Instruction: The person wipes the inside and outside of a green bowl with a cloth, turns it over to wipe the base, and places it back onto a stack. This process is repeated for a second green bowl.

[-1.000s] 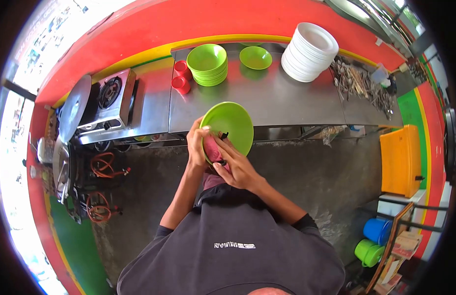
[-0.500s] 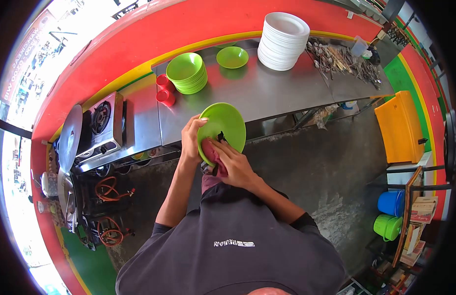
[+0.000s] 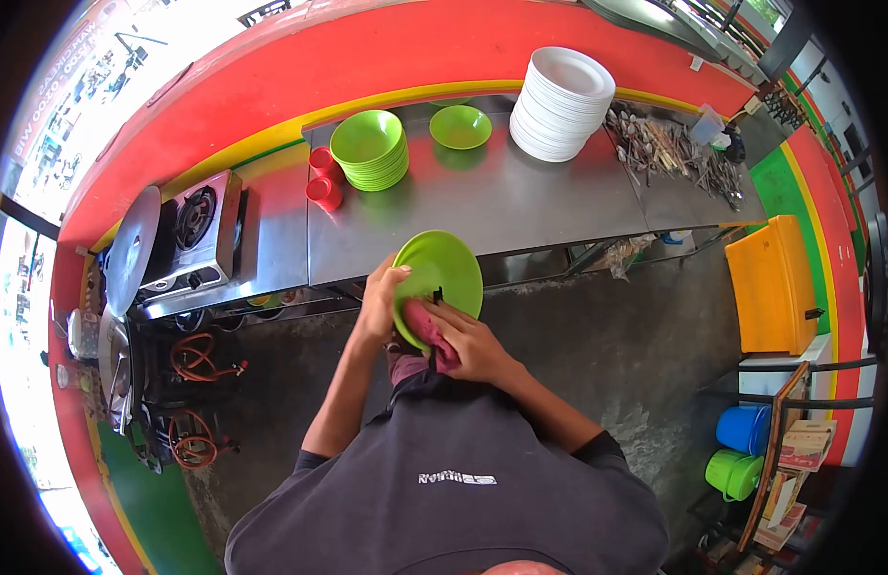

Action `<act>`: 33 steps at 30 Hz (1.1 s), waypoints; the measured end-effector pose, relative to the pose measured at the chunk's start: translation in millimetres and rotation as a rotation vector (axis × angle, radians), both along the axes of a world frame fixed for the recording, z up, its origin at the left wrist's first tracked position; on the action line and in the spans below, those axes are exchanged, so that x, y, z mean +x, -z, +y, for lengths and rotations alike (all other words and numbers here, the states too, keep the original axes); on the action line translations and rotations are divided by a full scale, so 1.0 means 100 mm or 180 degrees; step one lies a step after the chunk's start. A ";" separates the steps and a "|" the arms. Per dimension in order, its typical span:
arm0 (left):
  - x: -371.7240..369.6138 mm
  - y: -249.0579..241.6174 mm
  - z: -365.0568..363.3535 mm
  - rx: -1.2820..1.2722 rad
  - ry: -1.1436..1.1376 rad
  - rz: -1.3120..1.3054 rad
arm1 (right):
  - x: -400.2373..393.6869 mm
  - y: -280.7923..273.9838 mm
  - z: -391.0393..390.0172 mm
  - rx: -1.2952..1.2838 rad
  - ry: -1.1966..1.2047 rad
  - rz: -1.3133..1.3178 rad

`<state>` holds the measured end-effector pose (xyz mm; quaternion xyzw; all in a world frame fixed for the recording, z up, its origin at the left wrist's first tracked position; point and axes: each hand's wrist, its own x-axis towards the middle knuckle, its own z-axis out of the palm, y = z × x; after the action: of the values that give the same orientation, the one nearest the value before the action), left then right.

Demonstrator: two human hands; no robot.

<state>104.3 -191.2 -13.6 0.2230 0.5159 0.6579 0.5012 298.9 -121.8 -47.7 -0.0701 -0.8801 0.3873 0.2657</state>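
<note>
In front of my chest, my left hand [image 3: 379, 299] grips the left rim of a green bowl [image 3: 444, 259], its inside facing me at a tilt. My right hand [image 3: 471, 343] presses a dark pink cloth [image 3: 427, 326] against the lower inside of that bowl; its fingers are closed over the cloth. A small black piece shows by the right fingertips, and I cannot make out what it is. Beyond my hands, a stack of green bowls [image 3: 369, 153] stands on the steel counter [image 3: 492, 211], with a single green bowl [image 3: 460, 127] to its right.
Red cups [image 3: 323, 192] stand left of the bowl stack. A tall stack of white plates [image 3: 561, 105] and a heap of cutlery [image 3: 674, 153] lie farther right. A gas stove [image 3: 197, 225] is at left. An orange bin [image 3: 772, 287] and a blue bucket [image 3: 744, 428] stand at right.
The view has tilted, so the counter and my hands appear lower. My right hand and the cloth have shifted slightly against the bowl, while my left hand keeps its hold on the rim.
</note>
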 end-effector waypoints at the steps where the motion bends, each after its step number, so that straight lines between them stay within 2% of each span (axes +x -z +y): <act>1: -0.09 -0.08 -0.03 -0.0219 0.0203 0.0012 | 0.04 0.07 0.07 0.0109 -0.0113 -0.0068; 4: -0.03 -0.27 -0.01 -0.0272 0.0200 0.0447 | 0.03 0.20 0.23 0.0397 -0.0203 -0.0046; 8: 0.13 -0.31 0.08 0.0278 -0.0207 0.0233 | -0.11 0.06 0.27 0.0481 -0.0112 -0.0042; 11: 0.30 -0.20 0.13 0.0421 -0.0481 0.1470 | -0.24 0.16 0.11 -0.0604 0.0212 0.0364; 14: 0.07 -0.03 0.12 0.0315 -0.0202 0.0692 | -0.33 -0.11 0.02 -0.0554 0.0142 0.0339; 15: 0.02 -0.17 0.11 0.0013 -0.0165 0.0136 | -0.31 -0.11 0.02 -0.0388 0.0120 0.0276; 16: -0.08 -0.23 0.12 0.0235 0.0152 -0.0107 | -0.27 -0.12 0.05 -0.0073 0.0096 0.0139; 18: -0.25 -0.42 0.11 0.0165 0.0621 0.0065 | -0.19 -0.19 0.18 0.0599 0.0017 -0.0148; 21: -0.18 -0.48 0.19 -0.0146 0.0407 0.0420 | -0.16 -0.14 0.30 0.0772 0.0359 -0.0404; 24: 0.04 -0.39 0.28 0.0104 0.0190 0.0544 | -0.19 -0.03 0.27 0.0510 0.0534 -0.0142; 27: 0.24 -0.24 0.27 0.0276 0.0203 0.1390 | -0.19 0.13 0.16 -0.0322 0.0536 0.0134; 28: 0.31 -0.18 0.28 0.0403 0.0083 0.1582 | -0.18 0.13 0.15 -0.0296 0.0508 0.0189; 30: 0.25 -0.16 0.26 0.0218 0.0109 0.1289 | -0.17 0.07 0.13 -0.0246 0.0458 0.0322; 33: 0.03 -0.23 0.25 0.0158 0.0265 0.0644 | -0.09 -0.07 0.19 0.0187 0.0141 -0.0129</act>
<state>107.4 -166.6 9.7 0.3219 0.5377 0.6233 0.4678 290.4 -102.4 -40.2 -0.0895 -0.8945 0.3538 0.2582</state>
